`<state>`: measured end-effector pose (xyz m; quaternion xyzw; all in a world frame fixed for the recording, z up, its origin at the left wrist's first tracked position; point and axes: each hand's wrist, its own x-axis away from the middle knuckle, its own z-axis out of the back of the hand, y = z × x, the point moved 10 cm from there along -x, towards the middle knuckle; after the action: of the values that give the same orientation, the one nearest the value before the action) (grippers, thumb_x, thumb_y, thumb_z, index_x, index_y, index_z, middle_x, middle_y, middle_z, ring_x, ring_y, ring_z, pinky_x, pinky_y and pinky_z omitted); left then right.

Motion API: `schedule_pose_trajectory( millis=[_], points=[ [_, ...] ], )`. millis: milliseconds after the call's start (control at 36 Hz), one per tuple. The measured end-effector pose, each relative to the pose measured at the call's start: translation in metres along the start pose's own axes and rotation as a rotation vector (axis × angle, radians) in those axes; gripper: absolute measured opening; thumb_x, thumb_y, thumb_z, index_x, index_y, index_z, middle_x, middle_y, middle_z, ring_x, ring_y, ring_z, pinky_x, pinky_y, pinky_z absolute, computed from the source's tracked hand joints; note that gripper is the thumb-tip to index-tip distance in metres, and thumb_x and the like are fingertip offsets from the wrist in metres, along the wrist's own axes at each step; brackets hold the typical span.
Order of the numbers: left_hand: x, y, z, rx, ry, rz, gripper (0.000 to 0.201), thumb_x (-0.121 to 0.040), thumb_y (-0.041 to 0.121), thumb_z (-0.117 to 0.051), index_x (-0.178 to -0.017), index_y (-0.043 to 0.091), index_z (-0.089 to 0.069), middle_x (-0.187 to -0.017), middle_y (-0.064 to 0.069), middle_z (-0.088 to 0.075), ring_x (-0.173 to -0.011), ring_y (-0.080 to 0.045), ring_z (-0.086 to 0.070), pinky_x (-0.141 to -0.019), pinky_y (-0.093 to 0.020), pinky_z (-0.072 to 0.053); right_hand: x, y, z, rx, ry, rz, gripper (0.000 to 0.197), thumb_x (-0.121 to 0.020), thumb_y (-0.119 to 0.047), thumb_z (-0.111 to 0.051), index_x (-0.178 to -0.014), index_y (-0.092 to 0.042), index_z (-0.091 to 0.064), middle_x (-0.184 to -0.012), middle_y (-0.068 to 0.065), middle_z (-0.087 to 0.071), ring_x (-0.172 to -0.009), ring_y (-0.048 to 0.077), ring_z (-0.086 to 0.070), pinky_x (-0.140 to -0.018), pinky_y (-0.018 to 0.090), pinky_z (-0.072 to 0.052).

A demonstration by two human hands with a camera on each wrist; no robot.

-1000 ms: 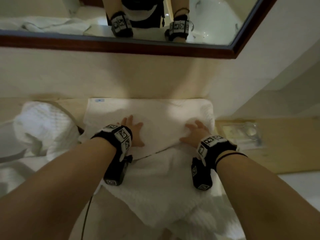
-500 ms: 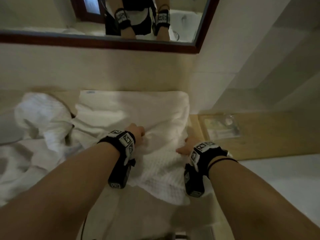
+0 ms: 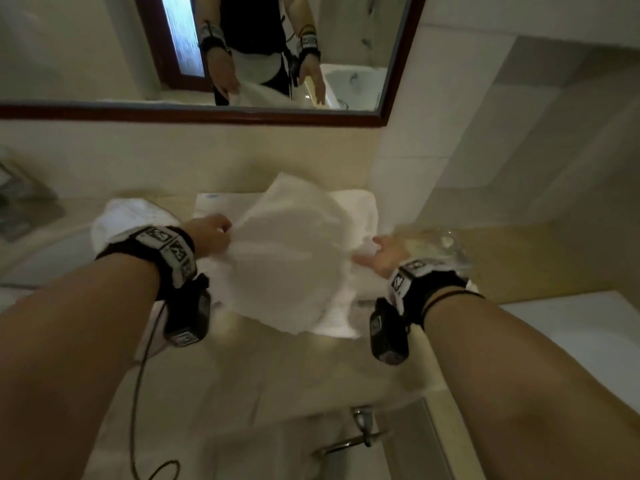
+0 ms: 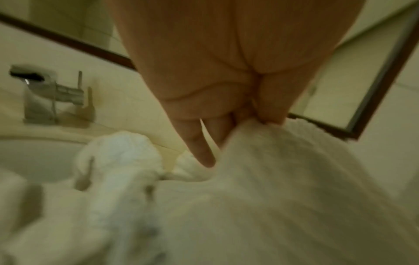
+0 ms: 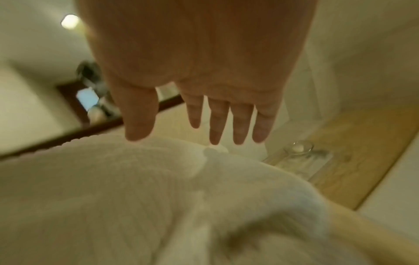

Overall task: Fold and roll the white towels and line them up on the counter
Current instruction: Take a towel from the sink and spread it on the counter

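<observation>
A white waffle-weave towel (image 3: 291, 258) is lifted off the counter (image 3: 277, 368), blurred, its far corner raised toward the wall. My left hand (image 3: 221, 233) pinches its left edge between thumb and fingers (image 4: 269, 114). My right hand (image 3: 377, 254) hovers at the towel's right side with straight, spread fingers (image 5: 217, 125) and holds nothing. Under the lifted towel (image 5: 136, 188) lies another flat white towel (image 3: 360, 209) against the wall. A crumpled white towel (image 3: 117, 220) lies to the left by the sink, seen too in the left wrist view as a bunched towel (image 4: 122, 157).
A sink basin (image 4: 34, 161) with a chrome tap (image 4: 45, 89) is on the left. A clear glass tray (image 3: 436, 244) with a small glass dish (image 5: 298, 148) sits on the wooden ledge at right. A framed mirror (image 3: 207, 112) hangs above. A drawer handle (image 3: 360, 434) is below.
Both hands pressed flat on the folded towel a second ago. Now the left hand has gripped and lifted the towel; the right hand has come off it and opened. The head view tilted up.
</observation>
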<state>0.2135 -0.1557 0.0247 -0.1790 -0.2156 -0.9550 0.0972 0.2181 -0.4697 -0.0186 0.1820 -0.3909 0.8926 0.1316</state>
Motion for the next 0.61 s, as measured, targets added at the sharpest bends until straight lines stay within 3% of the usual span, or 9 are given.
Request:
schedule_pose_trajectory(
  millis=[111,250,306,361,417,528,611],
  points=[
    [0.035,-0.040,-0.045,-0.219,-0.270,0.047,0.038,-0.091,0.012,-0.051,-0.130,0.014,-0.049,-0.130,-0.010,-0.054,-0.118,-0.025,-0.052,-0.093,-0.027,-0.041,0.021,0.040,-0.067,0.421,-0.173,-0.076,0.086,-0.084,-0.047,-0.064,-0.150,-0.016,-0.018,-0.155,0.007,-0.022,-0.140,0.028,-0.027,-0.114,0.038,-0.027],
    [0.058,-0.054,-0.090,-0.328,-0.424,0.046,0.039,-0.095,0.012,-0.046,-0.134,0.009,-0.048,-0.133,-0.011,-0.054,-0.121,-0.025,-0.053,-0.099,-0.029,-0.040,0.034,0.046,-0.103,0.685,-0.169,-0.053,0.067,-0.094,-0.053,-0.037,-0.148,-0.018,-0.021,-0.154,0.006,-0.020,-0.141,0.029,-0.022,-0.116,0.037,-0.018],
    [0.057,-0.050,-0.099,-0.273,-0.412,0.033,0.041,-0.100,0.022,-0.040,-0.138,0.008,-0.043,-0.137,-0.012,-0.050,-0.124,-0.026,-0.050,-0.103,-0.030,-0.037,0.033,0.050,-0.100,0.696,-0.164,-0.052,0.066,-0.094,-0.048,-0.042,-0.148,-0.018,-0.018,-0.152,0.004,-0.020,-0.140,0.030,-0.020,-0.116,0.039,-0.019],
    [0.051,-0.043,-0.098,-0.189,-0.328,0.019,0.049,-0.101,0.036,-0.035,-0.140,0.007,-0.040,-0.143,-0.010,-0.043,-0.130,-0.025,-0.043,-0.105,-0.030,-0.032,0.032,0.052,-0.091,0.691,-0.122,-0.074,0.070,-0.086,-0.041,-0.054,-0.144,-0.019,-0.022,-0.145,0.005,-0.028,-0.134,0.031,-0.029,-0.112,0.042,-0.028],
    [0.040,-0.036,-0.096,-0.069,-0.243,0.020,0.056,-0.098,0.043,-0.039,-0.141,0.007,-0.038,-0.145,-0.011,-0.041,-0.131,-0.026,-0.041,-0.106,-0.031,-0.031,0.029,0.053,-0.082,0.615,-0.051,-0.100,0.065,-0.083,-0.039,-0.052,-0.139,-0.017,-0.028,-0.142,0.011,-0.034,-0.128,0.033,-0.039,-0.107,0.043,-0.035],
    [0.025,-0.022,-0.105,0.213,-0.190,0.073,0.071,-0.090,0.031,-0.060,-0.146,0.012,-0.022,-0.144,-0.012,-0.040,-0.130,-0.029,-0.042,-0.105,-0.034,-0.035,0.029,0.060,-0.069,0.639,-0.032,-0.186,0.060,-0.088,-0.043,-0.046,-0.141,-0.020,-0.028,-0.142,0.013,-0.030,-0.130,0.036,-0.034,-0.108,0.043,-0.033],
    [0.015,-0.018,-0.109,0.279,-0.151,0.113,0.064,-0.088,0.015,-0.060,-0.142,0.012,-0.026,-0.135,-0.013,-0.049,-0.121,-0.031,-0.049,-0.099,-0.034,-0.040,0.022,0.072,-0.058,0.569,0.019,-0.222,0.071,-0.086,-0.052,-0.045,-0.144,-0.020,-0.021,-0.149,0.011,-0.022,-0.138,0.033,-0.021,-0.113,0.043,-0.022]
  ],
)
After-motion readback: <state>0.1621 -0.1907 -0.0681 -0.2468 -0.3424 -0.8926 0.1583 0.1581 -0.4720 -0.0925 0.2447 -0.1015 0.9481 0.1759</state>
